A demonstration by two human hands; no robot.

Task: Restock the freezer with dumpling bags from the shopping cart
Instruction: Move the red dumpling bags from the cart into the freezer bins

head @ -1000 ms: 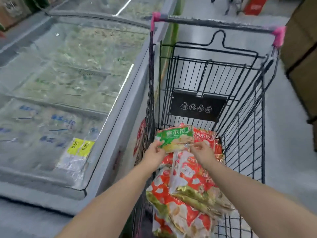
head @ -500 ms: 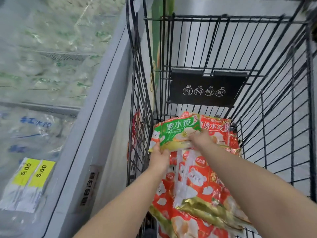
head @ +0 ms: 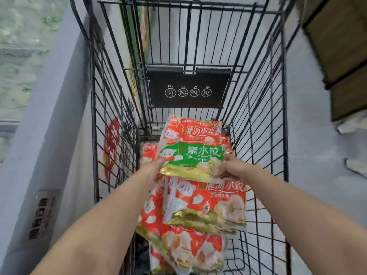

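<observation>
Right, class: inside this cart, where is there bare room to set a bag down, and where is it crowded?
Bare wire floor shows between the red bags and the cart's right wall. The middle and left are crowded with bags, where the left hand and right hand hold a green bag.

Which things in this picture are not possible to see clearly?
Head view:
1. Freezer contents: blurred, and cut off by the left edge.
2. Most fingers of the left hand and the right hand: hidden under the green dumpling bag.
3. Number of red dumpling bags in the shopping cart: they overlap, and the bottom edge cuts them.
</observation>
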